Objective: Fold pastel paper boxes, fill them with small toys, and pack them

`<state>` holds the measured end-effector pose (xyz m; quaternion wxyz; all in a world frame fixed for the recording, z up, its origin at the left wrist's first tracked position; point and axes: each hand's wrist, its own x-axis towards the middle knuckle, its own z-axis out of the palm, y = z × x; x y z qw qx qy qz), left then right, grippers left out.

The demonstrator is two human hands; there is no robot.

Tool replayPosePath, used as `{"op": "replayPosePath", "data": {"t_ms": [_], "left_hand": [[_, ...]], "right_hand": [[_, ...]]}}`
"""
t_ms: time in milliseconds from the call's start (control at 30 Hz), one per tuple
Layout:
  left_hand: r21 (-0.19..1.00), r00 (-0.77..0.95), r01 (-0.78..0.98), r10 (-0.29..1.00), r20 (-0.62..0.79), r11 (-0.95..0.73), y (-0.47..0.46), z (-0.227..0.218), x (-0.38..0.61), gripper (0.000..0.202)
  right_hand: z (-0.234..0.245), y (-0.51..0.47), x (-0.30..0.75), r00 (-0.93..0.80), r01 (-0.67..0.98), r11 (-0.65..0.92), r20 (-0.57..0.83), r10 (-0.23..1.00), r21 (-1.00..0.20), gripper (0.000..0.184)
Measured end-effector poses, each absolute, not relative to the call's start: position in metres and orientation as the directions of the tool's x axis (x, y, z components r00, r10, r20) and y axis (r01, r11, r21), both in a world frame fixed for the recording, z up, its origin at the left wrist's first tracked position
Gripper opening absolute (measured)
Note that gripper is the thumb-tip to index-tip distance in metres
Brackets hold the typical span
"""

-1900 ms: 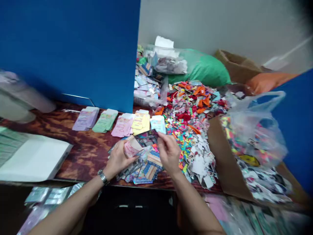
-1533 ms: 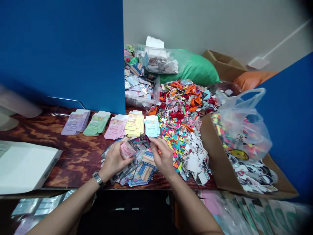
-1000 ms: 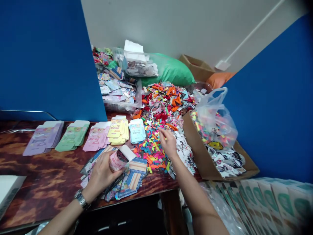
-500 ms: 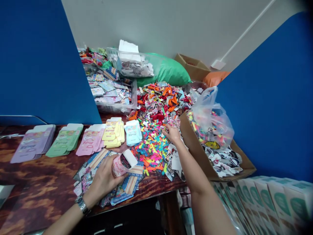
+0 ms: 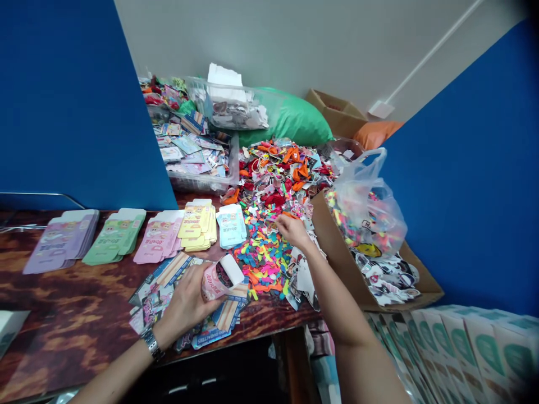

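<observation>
My L hand (image 5: 185,306) grips a folded pink card box (image 5: 219,279) above glossy printed card flats (image 5: 223,320). R hand (image 5: 293,232) half-curled at neon cut scraps (image 5: 263,252), can't tell if pinching. Farther: pastel carton stacks (image 5: 193,227) on grainy wood table (image 5: 63,336).

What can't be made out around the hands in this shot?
All in the head view:
- Whatever the right hand touches among the coloured pieces: its fingers cover it.
- Most of the pink folded carton: the left hand wraps it.
- Print on the flat cartons: too small, partly under that hand.
- Contents of the plastic bag: blurred by the film.
- White-and-green boxes: cut off by the lower right edge.
</observation>
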<state>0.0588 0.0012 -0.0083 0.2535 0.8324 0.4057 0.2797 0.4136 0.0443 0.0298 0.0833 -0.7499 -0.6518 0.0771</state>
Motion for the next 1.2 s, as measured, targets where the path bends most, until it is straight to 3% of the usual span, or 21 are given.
{"op": "replayPosePath", "data": {"t_ms": [200,567,633,767,833,900,1067,1200], "left_hand": [[0.638,0.535,0.544,0.811,0.236,-0.544,0.0,-0.01,0.062,0.066],[0.668,0.512,0.52,0.82,0.255,-0.533,0.014,-0.003,0.08,0.075],[0.664,0.499,0.532,0.828,0.255,-0.525,0.016,-0.004,0.084,0.074],[0.647,0.459,0.573,0.851,0.255,-0.503,0.018,-0.007,0.09,0.072],[0.653,0.449,0.571,0.855,0.26,-0.499,0.017,-0.007,0.092,0.071],[0.664,0.447,0.561,0.856,0.259,-0.494,0.015,-0.005,0.094,0.07],[0.675,0.466,0.543,0.848,0.253,-0.499,0.01,-0.003,0.092,0.073],[0.656,0.489,0.545,0.834,0.257,-0.522,0.008,-0.006,0.091,0.07]], "right_hand": [[0.018,0.061,0.39,0.118,0.981,-0.128,-0.076,0.99,-0.146,0.018],[0.061,0.024,0.376,0.03,0.983,-0.023,0.04,0.999,-0.182,0.022],[0.072,0.017,0.368,-0.011,0.969,0.035,0.096,0.995,-0.245,0.022],[0.092,0.003,0.335,-0.124,0.829,0.187,0.153,0.98,-0.526,0.022],[0.093,-0.002,0.314,-0.167,0.777,0.224,0.15,0.974,-0.588,0.021],[0.089,-0.005,0.296,-0.19,0.804,0.237,0.143,0.971,-0.545,0.019],[0.07,-0.007,0.277,-0.172,0.929,0.21,0.146,0.974,-0.306,0.014],[0.065,-0.011,0.276,-0.295,0.939,0.304,0.082,0.952,-0.158,0.009]]}}
